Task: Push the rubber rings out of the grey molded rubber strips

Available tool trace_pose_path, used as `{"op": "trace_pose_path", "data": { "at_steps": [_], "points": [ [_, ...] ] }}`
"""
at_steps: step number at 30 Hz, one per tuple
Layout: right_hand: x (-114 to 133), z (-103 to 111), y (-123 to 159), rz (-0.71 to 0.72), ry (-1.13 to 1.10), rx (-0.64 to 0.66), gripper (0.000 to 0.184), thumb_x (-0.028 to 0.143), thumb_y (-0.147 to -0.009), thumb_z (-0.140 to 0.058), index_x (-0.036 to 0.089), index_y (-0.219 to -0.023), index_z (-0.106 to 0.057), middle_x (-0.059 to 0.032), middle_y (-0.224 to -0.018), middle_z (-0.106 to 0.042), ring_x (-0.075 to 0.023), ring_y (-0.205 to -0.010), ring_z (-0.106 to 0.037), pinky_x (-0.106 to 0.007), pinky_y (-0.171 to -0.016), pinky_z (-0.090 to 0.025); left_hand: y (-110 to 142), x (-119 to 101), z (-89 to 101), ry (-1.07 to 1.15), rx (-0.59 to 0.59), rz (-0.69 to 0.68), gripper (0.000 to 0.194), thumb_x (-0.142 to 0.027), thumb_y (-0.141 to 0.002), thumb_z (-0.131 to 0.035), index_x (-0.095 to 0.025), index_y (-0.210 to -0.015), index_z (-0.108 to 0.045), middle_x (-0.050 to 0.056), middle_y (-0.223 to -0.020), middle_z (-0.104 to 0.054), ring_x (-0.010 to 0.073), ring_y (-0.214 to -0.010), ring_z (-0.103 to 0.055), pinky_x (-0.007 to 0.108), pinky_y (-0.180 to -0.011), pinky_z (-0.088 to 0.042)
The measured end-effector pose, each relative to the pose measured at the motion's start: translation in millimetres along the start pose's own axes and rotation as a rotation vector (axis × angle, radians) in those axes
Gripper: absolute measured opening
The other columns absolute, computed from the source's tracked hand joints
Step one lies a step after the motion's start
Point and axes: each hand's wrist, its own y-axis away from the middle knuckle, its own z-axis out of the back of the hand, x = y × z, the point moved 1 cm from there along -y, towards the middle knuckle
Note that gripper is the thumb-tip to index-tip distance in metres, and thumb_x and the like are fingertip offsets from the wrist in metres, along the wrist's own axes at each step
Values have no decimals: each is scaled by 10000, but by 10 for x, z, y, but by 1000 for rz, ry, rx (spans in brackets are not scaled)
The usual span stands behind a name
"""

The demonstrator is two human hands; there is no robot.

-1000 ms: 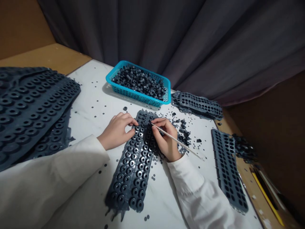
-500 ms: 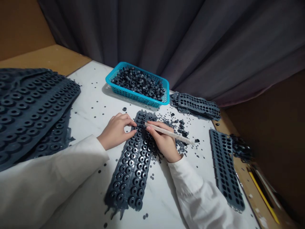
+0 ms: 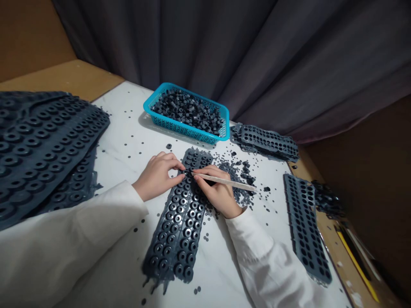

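A dark grey moulded rubber sheet (image 3: 180, 214) with rows of raised rings lies lengthwise in front of me. My left hand (image 3: 160, 176) is at its left edge near the far end, thumb and forefinger bent close together on the sheet. My right hand (image 3: 220, 192) grips a slim pale stick-like tool (image 3: 231, 183), its left end over the sheet's ring rows close to my left fingertips. Whether that tip touches a ring is hidden by the fingers. Small dark discs (image 3: 233, 171) and chunkier black pieces (image 3: 245, 173) are scattered just beyond my right hand.
A blue basket (image 3: 186, 128) full of small dark rubber parts stands at the back. Large ringed sheets (image 3: 41, 149) are piled on the left. Perforated sheets (image 3: 266, 141) lie stacked at back right, another perforated sheet (image 3: 306, 226) at right. A yellow tool (image 3: 356, 263) lies beyond the edge.
My right hand and the pale tool have shifted slightly left, and the tool lies a little flatter. My left hand stays at the sheet's edge. The view has moved slightly.
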Motion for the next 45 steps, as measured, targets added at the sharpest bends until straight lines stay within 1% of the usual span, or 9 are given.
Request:
{"op": "trace_pose_path", "data": {
  "at_steps": [5,14,20,26,29,32,37,40,45],
  "points": [
    [10,8,3,-20,4,11,100,241,-830,-632,211,-841,-727,-45,-814,-722,-175,-753,-654,-327,-760,-526,-1,-7,6,2,7,4,117,-297,-814,-620,-211,-867,-678,22,-838,-619,220,-872,-539,357,-788,-406],
    [1,-5,12,-28,21,-3,100,237,-832,-626,214,-840,-723,-44,-807,-713,-182,-760,-648,-328,-741,-520,-2,-10,10,3,6,1,118,-296,-817,-614,-210,-865,-678,24,-832,-618,220,-868,-536,360,-794,-403],
    [-10,-5,15,-31,37,-10,108,216,-840,-615,191,-859,-718,-52,-825,-709,-178,-779,-643,-317,-753,-506,3,-7,10,4,4,-2,113,-294,-810,-624,-207,-861,-675,20,-828,-616,216,-861,-537,352,-786,-401],
    [-8,2,15,-98,25,-40,109,258,-845,-609,205,-850,-705,-41,-840,-709,-183,-791,-651,-320,-770,-513,6,-4,5,0,7,4,122,-303,-817,-611,-212,-867,-674,22,-831,-618,219,-871,-539,357,-799,-399],
    [-2,9,14,-119,8,-42,124,261,-845,-614,210,-907,-707,-43,-892,-720,-188,-828,-662,-329,-796,-521,3,-7,4,-2,9,6,117,-298,-811,-614,-213,-866,-673,23,-835,-619,221,-874,-540,358,-801,-397],
    [4,11,4,-96,-20,9,154,251,-849,-618,221,-960,-721,-51,-968,-731,-195,-891,-669,-345,-836,-522,-1,-12,6,0,9,4,112,-291,-808,-619,-212,-864,-673,22,-837,-621,221,-874,-541,356,-798,-397],
    [13,19,-17,-49,-91,101,126,266,-859,-617,239,-916,-726,-50,-954,-736,-202,-923,-671,-376,-861,-524,-3,-8,9,6,19,-3,95,-270,-814,-618,-210,-858,-677,21,-826,-627,217,-863,-541,348,-779,-395],
    [17,28,-16,-20,-134,176,131,291,-886,-585,229,-940,-688,-59,-1032,-717,-203,-991,-654,-388,-908,-503,1,4,6,7,23,-7,87,-265,-822,-620,-211,-859,-678,22,-833,-630,217,-867,-542,343,-771,-392],
    [-6,37,-4,-33,-158,276,131,299,-936,-505,211,-967,-598,-89,-1154,-668,-212,-1058,-627,-405,-924,-485,-3,8,11,11,32,0,89,-271,-847,-611,-208,-853,-674,27,-847,-640,225,-887,-543,348,-774,-388]
  ]
}}
